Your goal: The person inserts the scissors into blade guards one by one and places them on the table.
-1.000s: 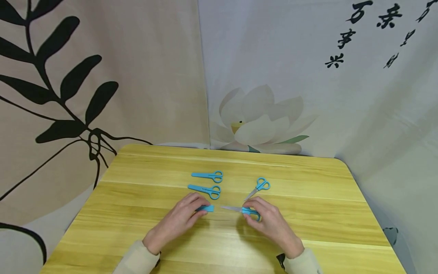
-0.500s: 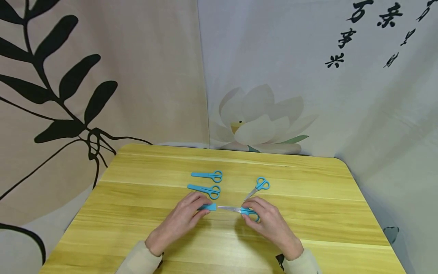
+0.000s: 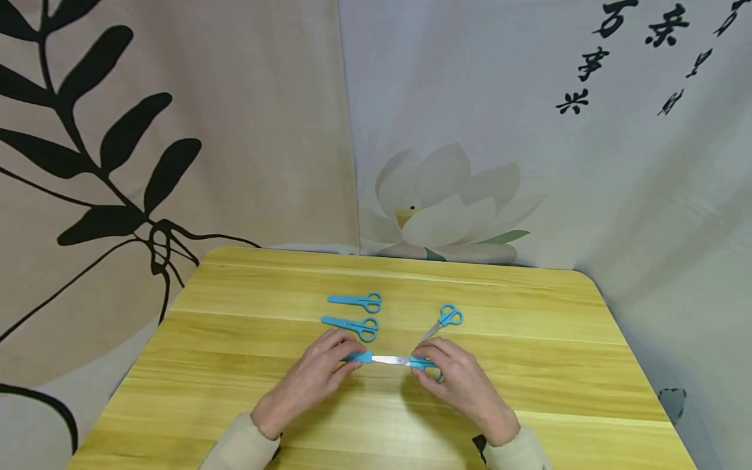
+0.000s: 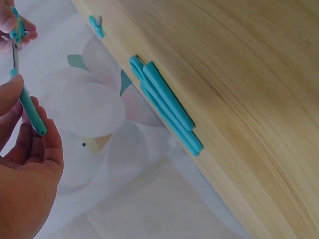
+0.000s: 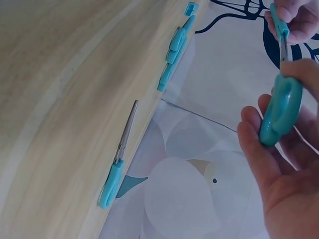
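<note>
In the head view, my left hand (image 3: 326,362) pinches a blue blade sheath (image 3: 363,357) between thumb and fingers. My right hand (image 3: 461,378) grips a pair of scissors (image 3: 418,363) by its blue handles, the closed blades pointing left. The blade tip is right at the sheath's mouth, in line with it. From the left wrist view, the sheath (image 4: 32,112) shows along the fingers, its closed end toward the palm. The handle loops (image 5: 282,109) fill the right hand's grip in the right wrist view.
Two sheathed blue scissors, one farther (image 3: 355,300) and one nearer (image 3: 351,327), lie beyond the left hand. Bare-bladed scissors (image 3: 448,318) rest just beyond the right hand. The wooden table (image 3: 517,294) ends at a printed cloth backdrop (image 3: 282,130).
The gap between sheath and blades has gone: the left hand has shifted slightly right with the sheath, the right hand slightly left with the scissors. The scissors on the table have not moved.
</note>
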`<state>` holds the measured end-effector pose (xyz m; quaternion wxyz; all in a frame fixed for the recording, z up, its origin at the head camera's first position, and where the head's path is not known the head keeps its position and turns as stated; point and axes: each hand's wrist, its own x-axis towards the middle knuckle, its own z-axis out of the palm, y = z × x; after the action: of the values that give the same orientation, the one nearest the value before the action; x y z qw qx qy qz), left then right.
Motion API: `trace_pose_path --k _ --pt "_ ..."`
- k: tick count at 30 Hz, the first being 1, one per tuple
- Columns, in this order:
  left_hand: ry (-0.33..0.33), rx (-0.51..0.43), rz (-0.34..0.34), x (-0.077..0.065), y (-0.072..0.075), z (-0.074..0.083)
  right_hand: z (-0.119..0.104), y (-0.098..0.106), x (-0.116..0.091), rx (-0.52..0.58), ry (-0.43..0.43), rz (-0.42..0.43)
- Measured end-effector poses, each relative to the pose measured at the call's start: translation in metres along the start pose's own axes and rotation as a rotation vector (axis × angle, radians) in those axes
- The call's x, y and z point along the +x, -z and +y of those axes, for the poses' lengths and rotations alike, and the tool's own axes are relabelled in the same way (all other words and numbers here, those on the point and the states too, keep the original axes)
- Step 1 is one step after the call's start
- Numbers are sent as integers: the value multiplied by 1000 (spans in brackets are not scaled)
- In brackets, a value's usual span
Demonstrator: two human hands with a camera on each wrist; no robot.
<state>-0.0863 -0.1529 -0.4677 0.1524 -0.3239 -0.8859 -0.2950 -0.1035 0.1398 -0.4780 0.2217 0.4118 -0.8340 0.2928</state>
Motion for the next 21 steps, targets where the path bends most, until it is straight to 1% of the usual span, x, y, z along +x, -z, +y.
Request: trace_pose_path --k 12,17,21 --pt "-1 30 -5 1 -3 1 -2 1 4 -55 7 -19" --pt "-29 48 6 3 -3 2 -4 3 5 -81 4 -24" --pt "-39 41 15 4 -4 3 -6 4 6 -109 0 -24"
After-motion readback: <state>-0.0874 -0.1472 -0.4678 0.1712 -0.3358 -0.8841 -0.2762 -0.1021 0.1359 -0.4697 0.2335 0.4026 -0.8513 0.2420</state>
